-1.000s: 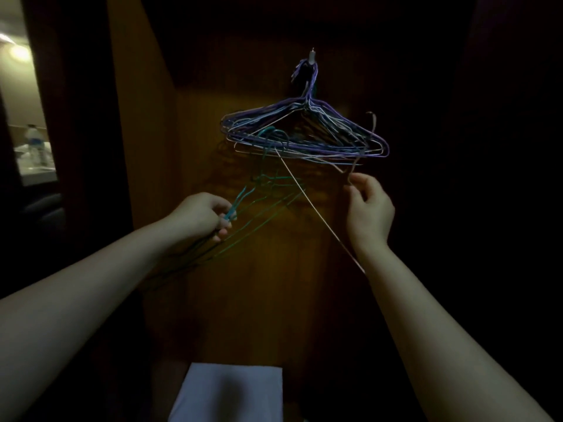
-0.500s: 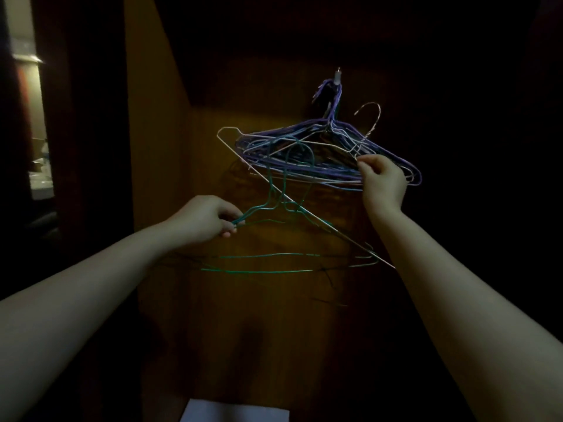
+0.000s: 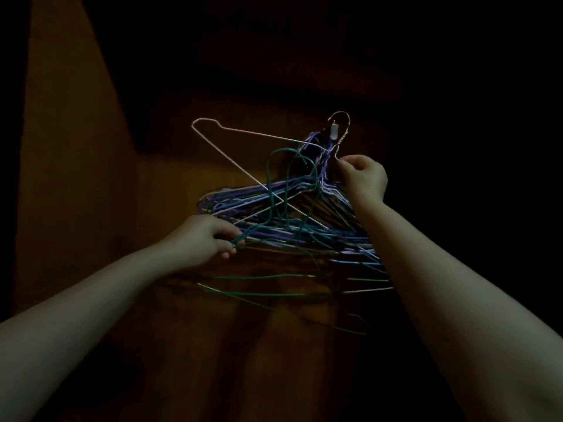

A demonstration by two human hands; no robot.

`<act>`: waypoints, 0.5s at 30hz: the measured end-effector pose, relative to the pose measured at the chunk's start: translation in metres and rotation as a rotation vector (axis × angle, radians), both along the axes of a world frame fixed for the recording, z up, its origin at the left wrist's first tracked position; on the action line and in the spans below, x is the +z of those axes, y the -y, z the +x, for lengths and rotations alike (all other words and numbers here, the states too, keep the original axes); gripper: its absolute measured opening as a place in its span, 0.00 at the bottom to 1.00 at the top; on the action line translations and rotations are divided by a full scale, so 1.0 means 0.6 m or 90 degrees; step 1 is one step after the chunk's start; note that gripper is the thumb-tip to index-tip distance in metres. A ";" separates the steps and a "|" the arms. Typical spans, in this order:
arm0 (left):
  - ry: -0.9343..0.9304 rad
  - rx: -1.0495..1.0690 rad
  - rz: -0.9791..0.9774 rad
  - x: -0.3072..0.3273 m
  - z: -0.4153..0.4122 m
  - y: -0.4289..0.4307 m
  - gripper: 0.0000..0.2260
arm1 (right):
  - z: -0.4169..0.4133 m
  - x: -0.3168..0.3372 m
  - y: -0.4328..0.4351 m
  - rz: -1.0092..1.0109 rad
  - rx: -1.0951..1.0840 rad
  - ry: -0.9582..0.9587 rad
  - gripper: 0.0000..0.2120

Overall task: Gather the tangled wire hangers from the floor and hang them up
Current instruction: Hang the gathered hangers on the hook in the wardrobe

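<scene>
A bundle of purple and blue wire hangers (image 3: 243, 197) hangs from a small white wall hook (image 3: 334, 131) on the wooden panel. My right hand (image 3: 364, 178) grips the neck of a pale wire hanger (image 3: 231, 164), raised so its hook loops by the wall hook. My left hand (image 3: 202, 237) grips several green wire hangers (image 3: 268, 294) that dangle below the bundle, their hooks poking up through it.
A brown wooden panel (image 3: 79, 178) forms the back and left side of a dark closet-like nook. Everything to the right and above is in deep shadow.
My right hand rose with the pale hanger, bringing its hook up to the wall hook. My left hand lifted the green hangers higher. The view tilted upward.
</scene>
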State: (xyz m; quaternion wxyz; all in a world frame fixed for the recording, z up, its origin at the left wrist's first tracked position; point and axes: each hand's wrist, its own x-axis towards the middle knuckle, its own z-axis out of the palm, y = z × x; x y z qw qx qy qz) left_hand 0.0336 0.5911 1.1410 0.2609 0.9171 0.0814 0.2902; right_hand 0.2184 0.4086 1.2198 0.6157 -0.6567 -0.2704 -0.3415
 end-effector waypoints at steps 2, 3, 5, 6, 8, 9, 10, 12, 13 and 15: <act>-0.015 -0.031 -0.011 0.000 0.019 -0.017 0.14 | 0.019 0.009 -0.015 -0.001 0.014 -0.002 0.06; -0.019 -0.043 -0.019 -0.002 0.026 -0.023 0.13 | 0.027 0.007 -0.021 -0.009 0.016 -0.005 0.05; -0.025 -0.055 -0.028 -0.009 0.034 -0.032 0.12 | 0.040 -0.003 -0.026 -0.033 0.001 -0.001 0.05; -0.028 -0.058 -0.028 -0.013 0.036 -0.034 0.11 | 0.045 -0.009 -0.027 -0.044 -0.009 0.007 0.06; -0.031 -0.063 -0.028 -0.020 0.038 -0.037 0.10 | 0.051 -0.019 -0.028 -0.072 -0.032 0.027 0.07; -0.031 -0.064 -0.031 -0.025 0.039 -0.039 0.10 | 0.052 -0.023 -0.028 -0.092 -0.051 0.037 0.07; -0.032 -0.065 -0.037 -0.029 0.040 -0.040 0.11 | 0.054 -0.026 -0.027 -0.112 -0.073 0.047 0.08; -0.032 -0.061 -0.046 -0.036 0.041 -0.041 0.11 | 0.058 -0.033 -0.022 -0.143 -0.106 0.060 0.09; -0.032 -0.058 -0.047 -0.038 0.040 -0.040 0.11 | 0.058 -0.035 -0.020 -0.151 -0.113 0.061 0.09; -0.033 -0.051 -0.047 -0.040 0.035 -0.034 0.11 | 0.054 -0.037 -0.016 -0.162 -0.125 0.049 0.09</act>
